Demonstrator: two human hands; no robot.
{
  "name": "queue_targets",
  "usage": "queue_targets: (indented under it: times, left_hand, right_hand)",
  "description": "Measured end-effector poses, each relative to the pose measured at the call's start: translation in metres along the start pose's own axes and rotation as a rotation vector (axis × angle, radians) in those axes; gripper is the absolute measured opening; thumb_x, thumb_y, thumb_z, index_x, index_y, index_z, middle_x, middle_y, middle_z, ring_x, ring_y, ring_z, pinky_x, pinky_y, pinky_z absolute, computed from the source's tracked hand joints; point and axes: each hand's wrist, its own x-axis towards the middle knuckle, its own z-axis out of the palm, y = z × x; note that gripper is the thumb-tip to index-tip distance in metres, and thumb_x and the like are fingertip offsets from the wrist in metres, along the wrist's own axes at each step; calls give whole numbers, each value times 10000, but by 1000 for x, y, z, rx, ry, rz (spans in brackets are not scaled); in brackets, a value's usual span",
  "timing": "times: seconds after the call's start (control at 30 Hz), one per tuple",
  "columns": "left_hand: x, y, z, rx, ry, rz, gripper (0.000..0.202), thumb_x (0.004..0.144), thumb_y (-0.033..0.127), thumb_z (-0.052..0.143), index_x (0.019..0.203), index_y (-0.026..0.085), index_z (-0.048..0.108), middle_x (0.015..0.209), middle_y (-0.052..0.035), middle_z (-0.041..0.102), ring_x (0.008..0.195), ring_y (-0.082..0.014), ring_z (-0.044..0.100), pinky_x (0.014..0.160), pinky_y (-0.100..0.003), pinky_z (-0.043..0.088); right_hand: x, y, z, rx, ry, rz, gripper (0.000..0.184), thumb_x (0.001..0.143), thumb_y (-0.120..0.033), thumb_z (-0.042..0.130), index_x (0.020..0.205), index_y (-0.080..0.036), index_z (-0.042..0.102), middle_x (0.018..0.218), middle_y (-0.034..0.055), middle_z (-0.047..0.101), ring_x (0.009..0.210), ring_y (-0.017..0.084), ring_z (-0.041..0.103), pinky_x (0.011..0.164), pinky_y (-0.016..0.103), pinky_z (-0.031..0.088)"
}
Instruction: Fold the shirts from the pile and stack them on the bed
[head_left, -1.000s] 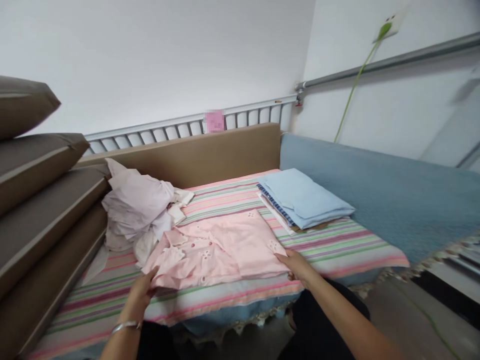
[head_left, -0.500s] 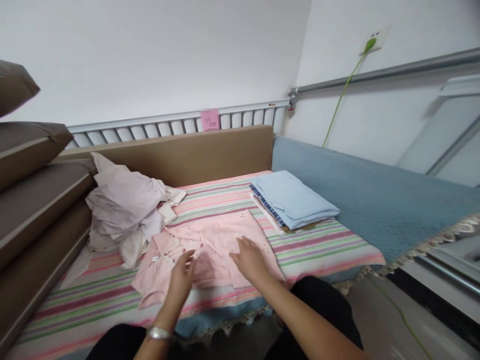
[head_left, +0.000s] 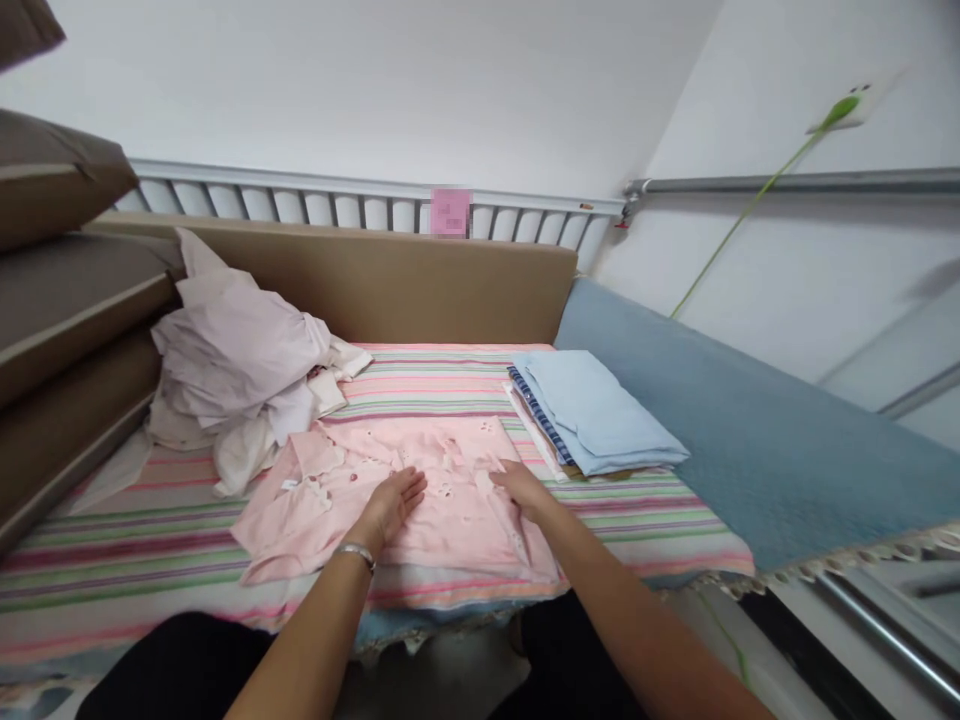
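A pink button-up shirt (head_left: 442, 540) with small cut-out embroidery lies spread on the striped sheet, its collar toward the left. My left hand (head_left: 394, 503) rests on the middle of the shirt, fingers stretched out flat. Near the hem on the right, my right hand (head_left: 521, 488) pinches the pink fabric and lifts a fold of it. Just beyond that hand sits a stack of folded clothes (head_left: 600, 410), light blue on top with a dark blue checked piece beneath.
Crumpled pale clothes (head_left: 236, 350) lie in a heap at the left, beside stacked brown cushions (head_left: 67, 290). A brown padded board (head_left: 375, 290) and a radiator (head_left: 300, 205) line the back. The blue-covered armrest (head_left: 720, 430) bounds the right side.
My left hand has gone from hovering to lying flat on the shirt. My right hand has taken hold of the fabric near the hem and raised a fold. The view has shifted.
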Motion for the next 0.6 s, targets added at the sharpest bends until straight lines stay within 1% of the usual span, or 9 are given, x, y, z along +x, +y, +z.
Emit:
queue_targets:
  times: [0.07,0.1,0.17,0.23,0.33,0.4,0.47,0.53,0.6]
  left_hand:
    - [-1,0,-1,-5,-1,3,219,808,223,562,999,117,551,1210,-182,566,979,-172,625,920,-299,463]
    - [-1,-1,-1,0,2,9,214,808,223,564,995,120,554,1204,-180,571,977,-171,626,917,-299,466]
    - [-1,-1,0,30,16,29,198,806,215,568,982,123,560,1161,-175,598,958,-167,632,901,-299,475]
    - [1,-3,4,90,46,66,185,792,206,585,958,127,569,1080,-159,635,916,-160,640,866,-293,488]
    - [6,-8,15,246,113,163,191,754,217,626,922,136,583,913,-95,667,801,-135,641,766,-256,502]
    - [10,-11,26,381,147,220,188,737,192,625,914,138,588,782,-42,653,699,-117,626,678,-231,494]
    - [15,-12,37,521,165,238,205,727,152,601,930,135,583,690,-9,623,600,-109,603,585,-220,474]
    - [21,-11,48,651,179,226,247,725,142,574,972,132,568,678,-4,616,529,-108,586,508,-220,447]
    - [29,-8,59,778,196,194,266,732,170,558,996,135,564,690,-13,627,472,-113,573,457,-228,422]
  right_hand:
    - [3,6,-17,111,-98,29,335,742,-253,515,1045,-136,596,906,92,703,813,210,660,739,319,510]
    - [4,8,-22,150,-134,37,349,734,-275,528,1045,-126,589,888,98,703,778,208,666,714,320,518]
    - [6,13,-28,259,-190,63,371,715,-280,550,1047,-117,576,878,109,701,753,209,670,705,328,525]
    - [7,16,-28,450,-231,126,382,690,-246,574,1051,-119,567,864,104,703,746,210,671,715,336,527]
    - [8,17,-25,703,-245,224,399,657,-191,613,1048,-126,563,801,82,707,701,211,670,696,343,530]
    - [7,15,-26,743,-238,237,403,656,-185,620,1052,-131,563,764,70,707,674,213,667,676,349,530]
    - [5,13,-29,781,-240,234,411,656,-181,620,1060,-135,562,746,64,707,673,221,669,677,359,528]
    - [2,11,-32,829,-236,220,419,653,-173,616,1068,-145,563,748,59,709,692,226,672,696,368,526]
    - [0,8,-35,863,-209,192,419,653,-171,611,1069,-165,566,769,51,714,721,227,675,721,374,523]
